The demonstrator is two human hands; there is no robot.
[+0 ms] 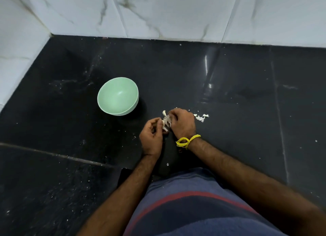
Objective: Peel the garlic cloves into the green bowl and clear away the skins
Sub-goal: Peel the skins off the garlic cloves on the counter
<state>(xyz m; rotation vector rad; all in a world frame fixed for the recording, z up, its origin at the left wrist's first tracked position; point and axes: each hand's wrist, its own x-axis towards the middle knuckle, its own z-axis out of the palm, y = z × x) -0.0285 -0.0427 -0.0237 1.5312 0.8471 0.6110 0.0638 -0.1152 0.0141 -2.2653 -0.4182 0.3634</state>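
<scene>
A pale green bowl (117,96) stands on the black stone counter (70,129), and nothing shows inside it. Just right of the bowl and nearer to me, my left hand (152,136) and my right hand (182,123) meet over a white garlic piece (166,121) with papery skin hanging from it. Both hands pinch it between curled fingers. A small heap of loose white skins (201,117) lies on the counter right of my right hand. A yellow thread band circles my right wrist.
White marble-patterned wall tiles (176,13) close the counter at the back and left. Tiny white flecks are scattered over the black counter. My blue shirt with a red stripe (190,205) fills the lower middle.
</scene>
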